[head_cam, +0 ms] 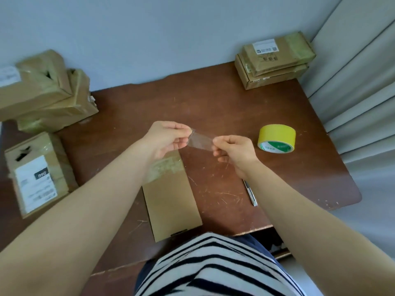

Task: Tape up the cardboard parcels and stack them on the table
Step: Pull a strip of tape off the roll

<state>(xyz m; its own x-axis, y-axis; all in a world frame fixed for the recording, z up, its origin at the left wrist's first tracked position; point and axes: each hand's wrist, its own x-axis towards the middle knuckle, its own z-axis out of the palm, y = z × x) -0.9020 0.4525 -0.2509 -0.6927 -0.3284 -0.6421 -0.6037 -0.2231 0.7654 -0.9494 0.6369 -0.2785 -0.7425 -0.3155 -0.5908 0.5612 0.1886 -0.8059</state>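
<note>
Scratched brown table (224, 107); flat cardboard parcel (171, 195) sits centre. Above it, left hand (166, 138) and right hand (235, 150) each pinch a clear tape strip (201, 142); yellow tape roll (276, 138) right of it.

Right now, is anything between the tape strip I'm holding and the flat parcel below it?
Nothing visible. The left hand and right hand pinch the clear tape strip above the far end of the flat parcel; the yellow tape roll lies off to its right.

Tape roll (276, 138) right of parcel (171, 195) on table (224, 107)
</note>
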